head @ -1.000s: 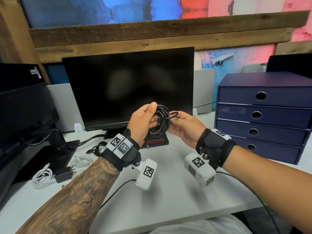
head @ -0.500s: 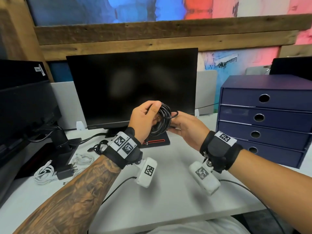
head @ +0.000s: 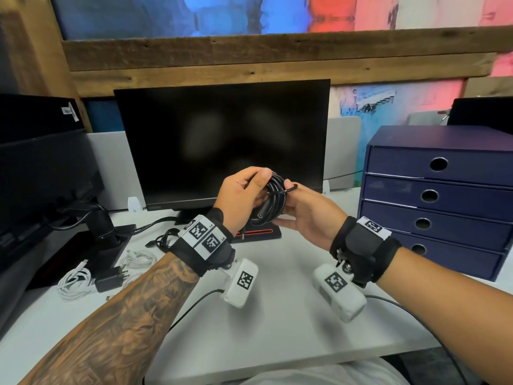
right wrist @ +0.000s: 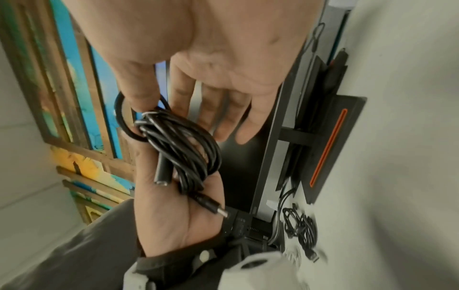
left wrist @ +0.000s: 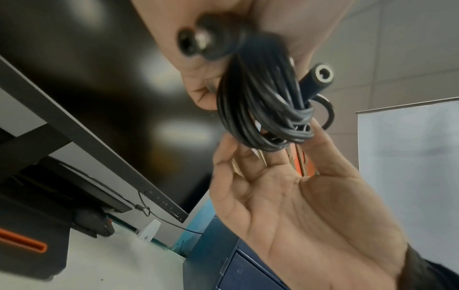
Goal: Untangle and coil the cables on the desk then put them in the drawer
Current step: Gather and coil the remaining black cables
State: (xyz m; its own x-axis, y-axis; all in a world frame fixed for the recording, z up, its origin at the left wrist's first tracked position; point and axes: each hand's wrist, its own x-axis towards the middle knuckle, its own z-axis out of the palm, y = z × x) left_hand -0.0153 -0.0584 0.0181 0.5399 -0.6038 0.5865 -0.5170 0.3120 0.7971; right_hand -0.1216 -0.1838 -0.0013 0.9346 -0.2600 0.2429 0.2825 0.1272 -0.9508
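Observation:
My left hand [head: 241, 195] grips a coil of black cable [head: 274, 201] in the air in front of the monitor, its fingers curled round the bundle. My right hand [head: 305, 215] is at the coil's right side. Its thumb [right wrist: 139, 98] presses on the wrapped part by a small loop, and its other fingers [left wrist: 248, 159] lie straight and apart from the coil [left wrist: 261, 102]. A barrel plug [right wrist: 211, 206] sticks out at my left palm, and a socket end [left wrist: 320, 75] lies along the bundle. A navy drawer unit [head: 433, 195] stands at the right with all its drawers closed.
On the left of the desk lie a tangled black cable [head: 163, 240], two white cables [head: 75, 282] [head: 138, 258] and a black charger [head: 109, 279]. A monitor [head: 222, 140] on a stand base [head: 258, 233] rises behind my hands. A second screen stands at the far left.
Both hands have stayed on the coil at the same spot. My right wrist has rolled a little, and the view has shifted slightly.

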